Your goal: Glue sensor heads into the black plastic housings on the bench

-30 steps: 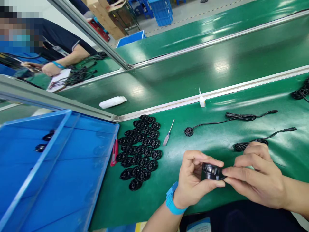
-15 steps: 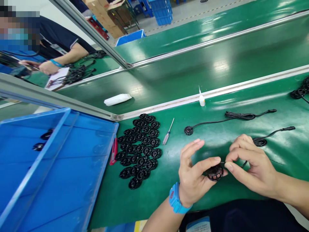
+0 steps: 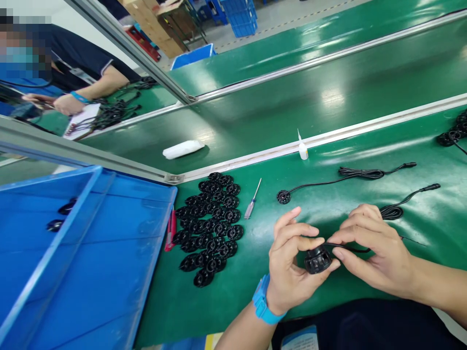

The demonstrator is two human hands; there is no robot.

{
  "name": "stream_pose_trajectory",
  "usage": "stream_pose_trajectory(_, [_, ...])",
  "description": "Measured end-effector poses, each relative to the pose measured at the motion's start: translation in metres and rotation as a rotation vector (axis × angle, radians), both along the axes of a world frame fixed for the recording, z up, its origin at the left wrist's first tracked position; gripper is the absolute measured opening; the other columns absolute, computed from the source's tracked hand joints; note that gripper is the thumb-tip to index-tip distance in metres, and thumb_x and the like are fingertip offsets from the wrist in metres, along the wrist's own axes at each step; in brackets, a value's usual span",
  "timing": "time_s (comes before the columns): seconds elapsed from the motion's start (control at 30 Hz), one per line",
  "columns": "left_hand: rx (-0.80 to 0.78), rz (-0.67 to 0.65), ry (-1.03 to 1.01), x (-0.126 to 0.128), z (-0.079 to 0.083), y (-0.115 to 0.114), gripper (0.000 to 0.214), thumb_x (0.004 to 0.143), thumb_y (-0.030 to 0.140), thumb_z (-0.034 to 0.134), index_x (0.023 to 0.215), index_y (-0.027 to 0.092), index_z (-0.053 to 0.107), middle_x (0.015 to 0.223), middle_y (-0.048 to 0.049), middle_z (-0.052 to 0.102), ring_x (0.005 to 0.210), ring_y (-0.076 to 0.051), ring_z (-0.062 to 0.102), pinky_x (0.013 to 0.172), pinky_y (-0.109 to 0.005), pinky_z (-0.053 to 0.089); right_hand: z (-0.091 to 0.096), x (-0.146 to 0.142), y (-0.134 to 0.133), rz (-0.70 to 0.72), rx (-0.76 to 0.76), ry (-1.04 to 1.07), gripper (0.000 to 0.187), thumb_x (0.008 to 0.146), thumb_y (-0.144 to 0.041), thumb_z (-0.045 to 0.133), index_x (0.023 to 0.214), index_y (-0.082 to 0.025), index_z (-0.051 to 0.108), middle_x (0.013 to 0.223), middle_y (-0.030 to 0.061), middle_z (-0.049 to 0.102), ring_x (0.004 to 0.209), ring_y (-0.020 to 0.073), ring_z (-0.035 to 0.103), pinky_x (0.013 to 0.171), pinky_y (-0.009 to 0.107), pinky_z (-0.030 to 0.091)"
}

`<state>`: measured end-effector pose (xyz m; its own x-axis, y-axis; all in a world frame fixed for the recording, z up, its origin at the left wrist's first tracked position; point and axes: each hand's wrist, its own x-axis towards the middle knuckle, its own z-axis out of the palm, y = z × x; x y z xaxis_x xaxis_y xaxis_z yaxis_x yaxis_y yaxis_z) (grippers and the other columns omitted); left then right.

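Observation:
A small black round plastic part [image 3: 317, 259] with ribbed sides is gripped between the thumb and fingers of my left hand [image 3: 295, 260]. From its upper right side runs a thin black cable [image 3: 348, 247]. My right hand [image 3: 375, 253] has its thumb and index finger around this cable, close to the part. The cable passes behind the right hand, and a coiled cable bundle [image 3: 392, 212] with a plug end lies just beyond it. Farther back, a similar black round part [image 3: 283, 196] rests on the green mat with its own bundled cable [image 3: 361, 172].
Several black round parts [image 3: 211, 223] cover the mat to the left, beside a screwdriver [image 3: 252, 201] and a red-handled tool [image 3: 170, 231]. A blue bin [image 3: 146, 218] stands far left. A small white bottle [image 3: 302, 149] is at the metal rail. A co-worker's hand [image 3: 65, 103] shows upper left.
The black round part has turned in my left hand, so its ribbed side now shows. Both hands have shifted slightly left, and more cable is visible between them.

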<state>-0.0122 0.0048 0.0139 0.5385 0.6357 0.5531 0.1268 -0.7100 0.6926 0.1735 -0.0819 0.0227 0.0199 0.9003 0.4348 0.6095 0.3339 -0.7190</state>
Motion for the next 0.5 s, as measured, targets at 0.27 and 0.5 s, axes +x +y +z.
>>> stream_pose_trajectory(0.27, [-0.045, -0.031, -0.027, 0.0007, 0.0018, -0.0017, 0.028, 0.080, 0.033, 0.084, 0.094, 0.020, 0.064, 0.090, -0.0006, 0.067, 0.090, -0.020, 0.072, 0.111, -0.054, 0.051, -0.0003, -0.0018, 0.0012, 0.001, 0.022, -0.012, 0.013, 0.094, -0.018, 0.067, 0.106, -0.022, 0.067, 0.086, -0.0021, 0.068, 0.084, 0.0146, 0.055, 0.082, 0.038, 0.039])
stream_pose_trajectory(0.5, [-0.081, 0.018, 0.009, 0.0003, -0.0041, -0.0006, 0.035, 0.077, 0.039, 0.087, 0.103, 0.023, 0.068, 0.106, -0.0046, 0.068, 0.122, -0.029, 0.064, 0.112, -0.057, 0.049, -0.0013, 0.0006, 0.0018, -0.025, 0.037, 0.017, 0.016, 0.094, -0.018, 0.066, 0.109, -0.022, 0.068, 0.086, -0.0012, 0.068, 0.082, 0.0144, 0.058, 0.081, 0.038, 0.039])
